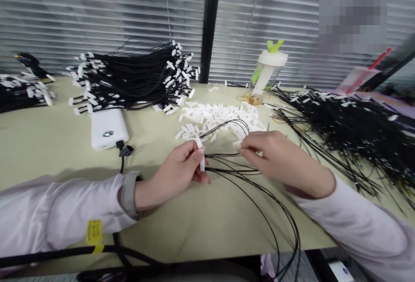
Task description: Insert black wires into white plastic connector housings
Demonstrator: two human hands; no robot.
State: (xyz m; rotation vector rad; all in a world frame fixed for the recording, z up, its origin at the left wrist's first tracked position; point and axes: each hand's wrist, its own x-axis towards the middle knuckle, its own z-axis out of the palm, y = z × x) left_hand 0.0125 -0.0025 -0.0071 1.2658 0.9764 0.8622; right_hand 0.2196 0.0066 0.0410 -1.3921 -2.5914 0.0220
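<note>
My left hand point(184, 161) pinches a white plastic connector point(200, 154) held upright above the table. Several thin black wires point(223, 170) run from the connector toward the right, some looping down past the table's front edge. Closed in a pinch, my right hand point(266, 150) is on the black wires to the right of the connector; its fingertips partly hide which strands it grips. Behind both hands spreads a loose pile of small white connectors point(223, 113).
Bundles of black wires with white ends point(136, 74) lie at the back left. A white power bank point(108, 128) has a cable plugged in. A lidded clear cup point(269, 72) stands at the back. More black wires point(353, 131) cover the right side. A thick black cable point(58, 252) crosses the front left.
</note>
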